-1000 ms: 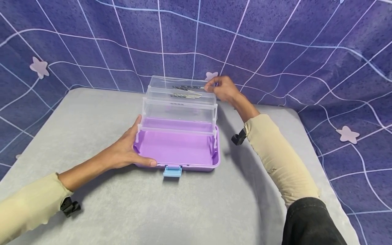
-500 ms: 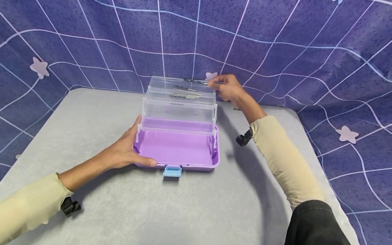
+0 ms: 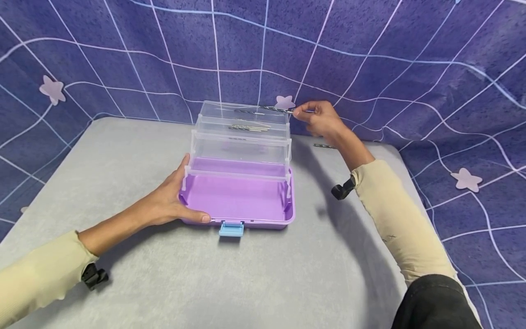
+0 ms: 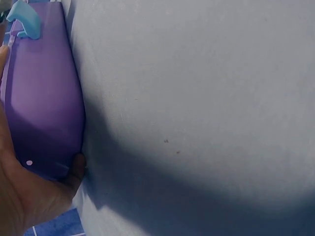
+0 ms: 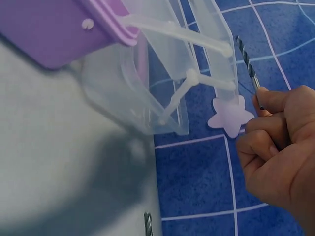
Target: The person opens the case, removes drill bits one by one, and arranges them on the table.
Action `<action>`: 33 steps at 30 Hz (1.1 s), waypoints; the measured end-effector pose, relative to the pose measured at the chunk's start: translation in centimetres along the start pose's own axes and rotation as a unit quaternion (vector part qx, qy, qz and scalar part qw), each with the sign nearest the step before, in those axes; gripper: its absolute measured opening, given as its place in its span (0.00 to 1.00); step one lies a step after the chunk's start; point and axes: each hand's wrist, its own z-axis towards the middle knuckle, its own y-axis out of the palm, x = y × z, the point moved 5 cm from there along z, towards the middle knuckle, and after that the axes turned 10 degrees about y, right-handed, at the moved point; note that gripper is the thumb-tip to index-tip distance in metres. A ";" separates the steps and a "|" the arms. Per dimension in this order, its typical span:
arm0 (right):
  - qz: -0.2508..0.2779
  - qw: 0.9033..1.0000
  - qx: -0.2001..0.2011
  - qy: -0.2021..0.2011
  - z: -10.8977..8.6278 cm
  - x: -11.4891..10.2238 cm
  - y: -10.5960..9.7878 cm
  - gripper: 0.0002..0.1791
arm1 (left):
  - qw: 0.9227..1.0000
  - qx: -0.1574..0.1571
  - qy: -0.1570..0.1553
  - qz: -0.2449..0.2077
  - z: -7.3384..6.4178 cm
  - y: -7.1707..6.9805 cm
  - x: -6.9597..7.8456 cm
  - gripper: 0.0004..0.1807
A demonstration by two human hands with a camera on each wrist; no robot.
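Note:
A purple toolbox [image 3: 230, 194] stands open, its clear tiered trays [image 3: 242, 148] raised toward the back. My left hand [image 3: 168, 201] grips its front left corner, thumb over the front rim and fingers along the side. With thumb and forefinger, my right hand [image 3: 322, 119] pinches a drill bit [image 5: 248, 64] by its shank, the dark fluted end pointing left past the right end of the top tray. Several drill bits [image 3: 248, 128] lie together in an upper tray, and another thin one [image 3: 249, 112] shows in the topmost tray.
A loose drill bit [image 3: 323, 146] lies on the grey tabletop [image 3: 263, 283], right of the toolbox and partly behind the right forearm. A blue latch [image 3: 231, 230] hangs at the toolbox's front. Purple-blue cloth [image 3: 370, 27] with stars hangs close behind the trays.
My right hand has lifted the drill bit from the upper trays and drawn it to the right. The loose bit on the table now shows more. My left hand has stayed put.

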 end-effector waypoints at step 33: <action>-0.019 0.996 0.048 0.073 -3.0 6.1 -8.0 0.05 | 1.000 -0.007 -0.007 0.001 0.1 -0.3 0.3 0.98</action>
